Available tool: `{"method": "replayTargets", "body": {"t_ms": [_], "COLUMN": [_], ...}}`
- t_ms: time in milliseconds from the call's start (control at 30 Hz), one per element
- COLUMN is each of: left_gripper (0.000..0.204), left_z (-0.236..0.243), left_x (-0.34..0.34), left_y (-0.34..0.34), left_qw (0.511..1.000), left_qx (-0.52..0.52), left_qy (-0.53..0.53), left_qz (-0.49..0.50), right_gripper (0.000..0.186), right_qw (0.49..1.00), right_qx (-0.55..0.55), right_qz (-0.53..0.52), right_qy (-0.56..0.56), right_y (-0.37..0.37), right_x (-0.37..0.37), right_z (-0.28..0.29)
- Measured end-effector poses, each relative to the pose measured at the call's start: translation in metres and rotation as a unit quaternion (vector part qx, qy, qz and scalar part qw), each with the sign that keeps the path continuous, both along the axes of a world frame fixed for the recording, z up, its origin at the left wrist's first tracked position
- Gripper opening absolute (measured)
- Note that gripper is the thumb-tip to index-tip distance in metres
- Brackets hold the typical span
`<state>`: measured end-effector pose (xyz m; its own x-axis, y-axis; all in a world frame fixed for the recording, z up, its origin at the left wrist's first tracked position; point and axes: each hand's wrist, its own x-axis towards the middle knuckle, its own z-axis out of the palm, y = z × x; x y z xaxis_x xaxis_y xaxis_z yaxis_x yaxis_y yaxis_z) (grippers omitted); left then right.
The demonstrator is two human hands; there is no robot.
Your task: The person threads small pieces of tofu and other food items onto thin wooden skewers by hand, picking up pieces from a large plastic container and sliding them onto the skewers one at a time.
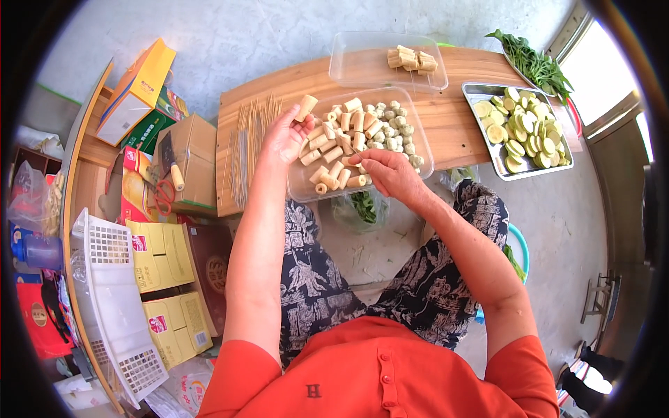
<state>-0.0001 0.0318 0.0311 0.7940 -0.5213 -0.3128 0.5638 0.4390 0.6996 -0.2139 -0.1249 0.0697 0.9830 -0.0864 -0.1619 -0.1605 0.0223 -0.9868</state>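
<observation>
My left hand (282, 138) is closed around a pale tan tube-shaped roll (305, 107), which looks like rolled bean curd, held upright at the fingertips. In a pinch, my right hand (389, 173) hovers over the front of a clear plastic tray (422, 143); what its fingers hold is too small to make out. Many similar rolls (329, 145) fill the tray's left and middle. Greyish-green balls (398, 132) lie along its right side. Left of the tray, thin bamboo skewers (254, 139) are spread on the wooden table (279, 90).
Behind sits another clear tray (362, 66) with stacked rolls. At right, a metal tray (499, 161) holds sliced green squash, with leafy greens (533, 63) beyond. Boxes (191, 157), red-handled scissors (164, 197) and a white plastic basket (115, 299) stand at left.
</observation>
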Motion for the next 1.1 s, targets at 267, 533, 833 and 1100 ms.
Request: {"method": "replayTargets", "body": {"t_ms": [267,533,833,1100], "left_gripper": [0.024,0.020,0.018,0.028], "left_z": [0.000,0.005,0.003,-0.002], "left_x": [-0.001,-0.012,-0.025,-0.028], "left_y": [-0.001,-0.010,-0.021,-0.047], "left_qw": [1.000,0.999,0.983,0.985], "left_qx": [0.010,0.011,0.047,0.044], "left_qy": [-0.015,0.001,-0.058,-0.043], "left_qz": [-0.014,-0.041,-0.166,-0.158], "right_gripper": [0.020,0.020,0.021,0.023], "right_qw": [1.000,1.000,0.998,0.991], "right_qx": [-0.002,0.012,0.025,-0.003], "right_qz": [-0.013,-0.018,-0.049,-0.125], "right_qy": [0.003,0.000,-0.008,-0.055], "right_y": [0.002,0.002,0.000,-0.023], "right_x": [0.000,0.004,0.008,0.014], "right_z": [-0.003,-0.003,-0.010,-0.013]}}
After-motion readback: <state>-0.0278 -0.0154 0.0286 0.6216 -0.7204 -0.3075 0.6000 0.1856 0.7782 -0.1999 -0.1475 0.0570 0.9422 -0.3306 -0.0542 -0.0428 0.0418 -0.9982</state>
